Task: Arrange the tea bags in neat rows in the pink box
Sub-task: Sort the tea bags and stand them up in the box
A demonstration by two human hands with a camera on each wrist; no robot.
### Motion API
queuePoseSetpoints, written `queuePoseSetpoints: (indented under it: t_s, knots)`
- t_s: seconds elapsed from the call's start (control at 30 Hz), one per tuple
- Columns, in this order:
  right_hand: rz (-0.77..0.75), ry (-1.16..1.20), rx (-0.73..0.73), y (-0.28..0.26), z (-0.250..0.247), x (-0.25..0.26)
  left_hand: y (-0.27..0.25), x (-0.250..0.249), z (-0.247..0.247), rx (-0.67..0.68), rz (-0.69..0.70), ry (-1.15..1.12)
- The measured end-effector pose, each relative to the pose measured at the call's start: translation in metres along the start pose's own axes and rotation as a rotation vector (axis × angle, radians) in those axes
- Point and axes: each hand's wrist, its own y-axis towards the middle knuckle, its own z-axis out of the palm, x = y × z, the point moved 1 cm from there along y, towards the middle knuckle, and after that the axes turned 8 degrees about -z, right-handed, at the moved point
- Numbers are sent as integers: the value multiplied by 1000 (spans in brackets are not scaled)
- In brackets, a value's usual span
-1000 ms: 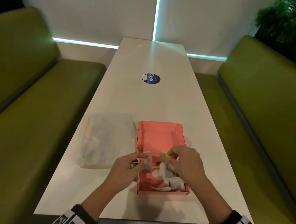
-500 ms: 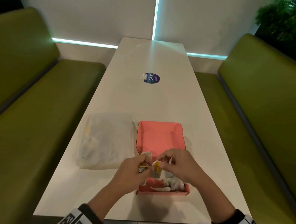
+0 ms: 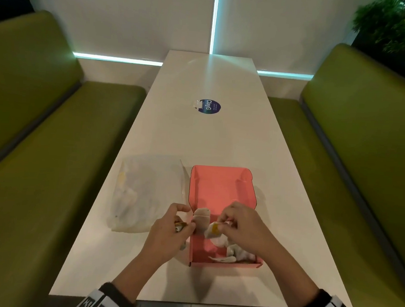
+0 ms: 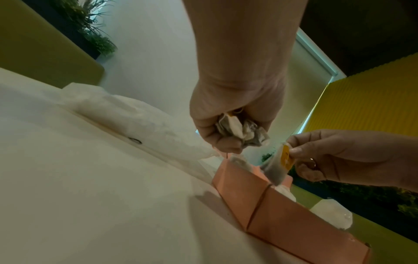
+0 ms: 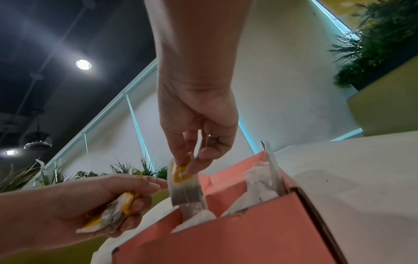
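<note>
The open pink box [image 3: 220, 190] lies on the white table [image 3: 205, 139], with several white tea bags [image 3: 240, 253] loose in its near half. My left hand [image 3: 171, 231] hovers at the box's left wall and grips a crumpled bunch of tea bags [image 4: 239, 132] with yellow tags. My right hand [image 3: 242, 224] is over the box and pinches one tea bag [image 5: 184, 187] by its yellow tag [image 5: 179, 174], so the bag hangs down into the box. A tea bag [image 3: 202, 217] stands against the left wall.
A clear plastic bag [image 3: 146, 192] with more tea bags lies left of the box. A round blue sticker [image 3: 209, 107] sits mid-table. Green benches [image 3: 41, 142] flank both long sides of the table.
The hands came together over the box half a second ago and have drawn slightly apart. My right hand now holds a single bag by its tag over the box.
</note>
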Motion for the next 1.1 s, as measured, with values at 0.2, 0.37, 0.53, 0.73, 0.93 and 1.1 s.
queuePoseSetpoints:
  t_s: [0.2, 0.37, 0.53, 0.73, 0.93, 1.1]
  knots:
    - [65, 17, 59, 4, 15, 2, -2, 9, 6, 101, -52, 120]
    - [91, -5, 99, 14, 33, 1, -1, 12, 9, 159, -86, 177]
    - [95, -23, 5, 22, 49, 1, -1, 15, 11, 167, -107, 212]
    - [124, 18, -120, 20, 55, 3, -1, 16, 13, 169, -143, 203]
    - [46, -178, -12, 4, 47, 12, 0, 21, 17, 155, -157, 173]
    - [20, -400, 187, 5, 60, 17, -1, 21, 17, 167, -131, 194]
